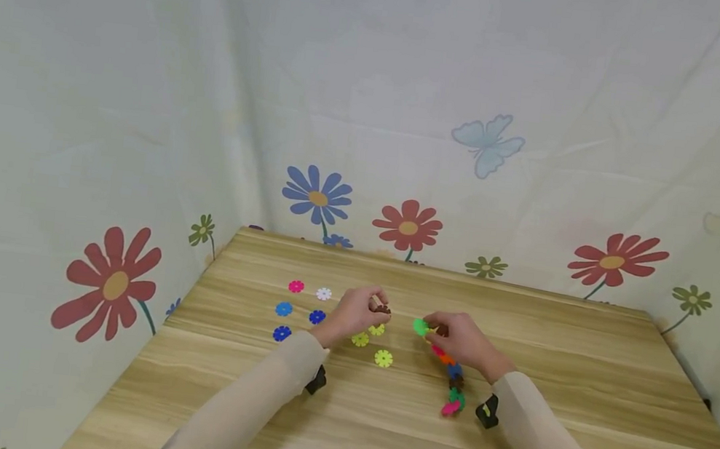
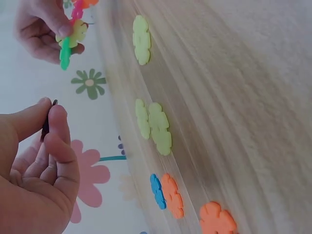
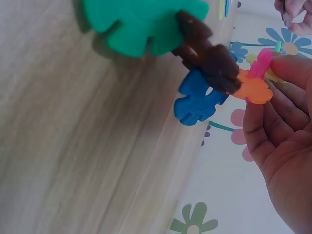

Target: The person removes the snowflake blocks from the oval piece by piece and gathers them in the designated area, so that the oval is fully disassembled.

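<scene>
My left hand (image 1: 352,316) pinches a dark brown flower-shaped plastic disc (image 2: 47,123) between thumb and fingers, seen nearly edge-on in the left wrist view. To its right, my right hand (image 1: 468,340) grips a chain of interlocked flower discs (image 1: 454,371) near its far end. A bright green disc (image 1: 420,327) sticks out past the fingertips, beside a yellow one. From the hand the chain runs toward me through pink, orange (image 3: 256,87), blue (image 3: 197,100), brown (image 3: 219,66) and green (image 3: 139,24) discs to a pink disc (image 1: 450,408). A gap separates the two hands.
Loose yellow-green discs (image 1: 383,359) lie on the wooden table (image 1: 365,430) between and below the hands. Left of the left hand are pink (image 1: 296,286), white (image 1: 323,294) and several blue discs (image 1: 281,333). Orange discs (image 2: 217,218) show in the left wrist view. A flower-printed curtain (image 1: 372,109) surrounds the table.
</scene>
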`<state>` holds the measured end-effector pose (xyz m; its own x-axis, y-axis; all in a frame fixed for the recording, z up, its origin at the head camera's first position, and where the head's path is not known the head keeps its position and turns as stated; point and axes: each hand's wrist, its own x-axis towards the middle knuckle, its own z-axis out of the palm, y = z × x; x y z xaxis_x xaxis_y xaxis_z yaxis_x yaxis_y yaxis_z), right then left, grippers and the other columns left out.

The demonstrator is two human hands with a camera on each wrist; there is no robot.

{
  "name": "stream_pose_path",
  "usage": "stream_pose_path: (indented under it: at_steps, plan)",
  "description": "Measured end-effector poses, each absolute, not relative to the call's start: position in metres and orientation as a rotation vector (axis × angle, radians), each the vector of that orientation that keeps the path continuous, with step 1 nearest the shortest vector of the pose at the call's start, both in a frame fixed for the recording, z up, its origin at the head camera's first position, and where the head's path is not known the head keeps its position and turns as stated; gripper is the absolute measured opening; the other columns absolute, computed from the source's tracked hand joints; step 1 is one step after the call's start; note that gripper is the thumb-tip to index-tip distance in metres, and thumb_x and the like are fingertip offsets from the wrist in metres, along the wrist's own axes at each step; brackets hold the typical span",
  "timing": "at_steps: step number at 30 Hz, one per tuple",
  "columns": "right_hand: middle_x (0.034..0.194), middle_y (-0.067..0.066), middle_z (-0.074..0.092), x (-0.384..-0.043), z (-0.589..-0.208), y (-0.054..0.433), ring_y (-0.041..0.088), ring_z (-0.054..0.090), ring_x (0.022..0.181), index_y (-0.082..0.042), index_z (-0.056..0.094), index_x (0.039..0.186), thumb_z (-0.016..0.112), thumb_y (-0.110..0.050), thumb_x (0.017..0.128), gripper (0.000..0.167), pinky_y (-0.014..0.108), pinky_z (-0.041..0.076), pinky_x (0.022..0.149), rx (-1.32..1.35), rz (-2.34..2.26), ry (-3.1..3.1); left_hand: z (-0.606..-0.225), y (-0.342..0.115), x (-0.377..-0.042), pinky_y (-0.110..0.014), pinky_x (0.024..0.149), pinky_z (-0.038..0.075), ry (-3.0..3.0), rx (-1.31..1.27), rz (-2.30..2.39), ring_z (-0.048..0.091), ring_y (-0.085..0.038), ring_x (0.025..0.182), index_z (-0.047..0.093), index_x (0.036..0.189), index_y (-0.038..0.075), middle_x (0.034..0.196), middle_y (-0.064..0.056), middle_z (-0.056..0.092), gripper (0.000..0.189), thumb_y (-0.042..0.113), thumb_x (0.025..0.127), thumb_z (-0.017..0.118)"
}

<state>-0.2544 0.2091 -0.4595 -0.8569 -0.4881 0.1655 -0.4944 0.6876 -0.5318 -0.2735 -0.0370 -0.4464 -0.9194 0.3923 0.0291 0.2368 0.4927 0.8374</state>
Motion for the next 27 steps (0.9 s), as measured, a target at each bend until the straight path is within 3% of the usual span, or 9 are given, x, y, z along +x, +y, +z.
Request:
stream_pose_path:
  at_steps: [10, 23, 27]
  plan:
    - [0.098, 0.004, 0.067, -0.254, -0.464, 0.214, 0.009, 0.06, 0.076, -0.004, 0.067, 0.109, 0.068, -0.013, 0.087, 0.024, 0.025, 0.05, 0.067, 0.803, 0.929, -2.895, -0.449, -0.033, -0.283, -0.026, 0.067, 0.052, 2.538, 0.521, 1.304, 0.062, -0.014, 0.078, 0.064, 0.103, 0.004, 0.087, -0.003, 0.065, 0.022, 0.004, 0.083, 0.072]
    - [0.098, 0.005, 0.068, -0.253, -0.458, 0.216, 0.011, 0.061, 0.078, -0.003, 0.067, 0.108, 0.068, -0.013, 0.087, 0.024, 0.026, 0.051, 0.068, 0.776, 0.986, -2.911, -0.441, -0.044, -0.312, -0.031, 0.078, 0.051, 2.572, 0.326, 1.454, 0.06, -0.024, 0.09, 0.062, 0.114, -0.002, 0.097, -0.012, 0.064, 0.03, -0.002, 0.084, 0.067]
    - [0.098, 0.005, 0.068, -0.253, -0.457, 0.215, 0.01, 0.06, 0.077, -0.003, 0.067, 0.108, 0.068, -0.013, 0.087, 0.023, 0.026, 0.05, 0.068, 0.771, 0.985, -2.918, -0.442, -0.044, -0.317, -0.031, 0.076, 0.051, 2.6, 0.341, 1.426, 0.06, -0.025, 0.089, 0.062, 0.112, -0.004, 0.097, -0.013, 0.064, 0.03, -0.004, 0.082, 0.068]
